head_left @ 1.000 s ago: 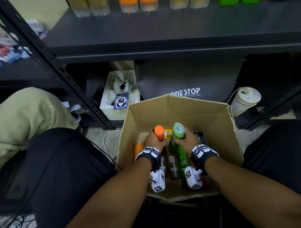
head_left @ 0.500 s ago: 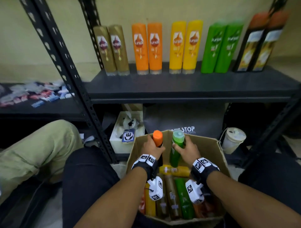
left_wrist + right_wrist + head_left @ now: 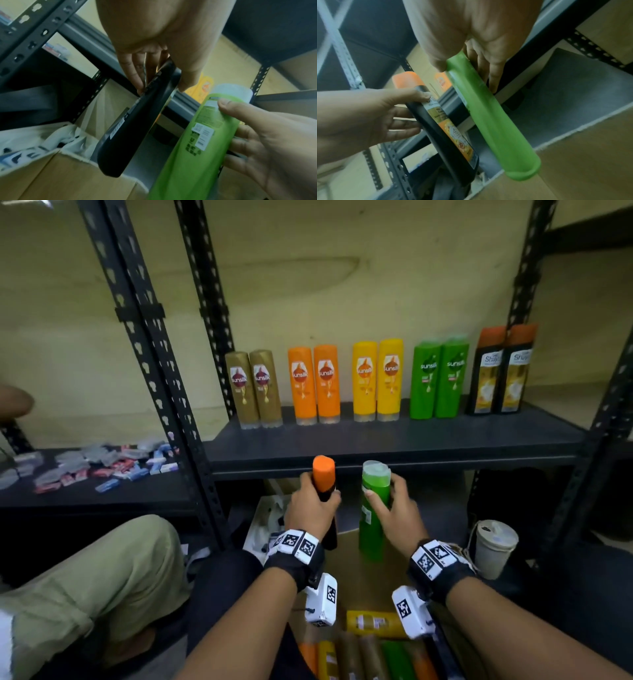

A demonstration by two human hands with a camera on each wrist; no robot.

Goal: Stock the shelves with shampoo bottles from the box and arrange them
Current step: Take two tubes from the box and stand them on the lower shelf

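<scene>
My left hand [image 3: 310,505] grips a black shampoo bottle with an orange cap [image 3: 323,475], held upright just below the shelf edge. My right hand [image 3: 394,508] grips a green shampoo bottle [image 3: 373,508] beside it, cap up. The wrist views show the black bottle [image 3: 137,127] [image 3: 445,128] and the green bottle [image 3: 192,146] [image 3: 489,121] hanging over the cardboard box [image 3: 60,175] [image 3: 582,162]. The dark shelf [image 3: 394,440] carries pairs of gold, orange, yellow, green and black bottles [image 3: 373,381] along its back. More bottles [image 3: 373,625] lie in the box at the bottom of the head view.
Black perforated uprights [image 3: 150,364] frame the shelf. A lower shelf at left holds several scattered sachets [image 3: 96,467]. A white lidded cup [image 3: 495,546] stands at the right. Another person's leg in green trousers [image 3: 92,587] is at the left.
Both hands have lifted their bottles out of the box and up toward the shelf edge. The head view has tilted up, bringing the stocked shelf into sight.
</scene>
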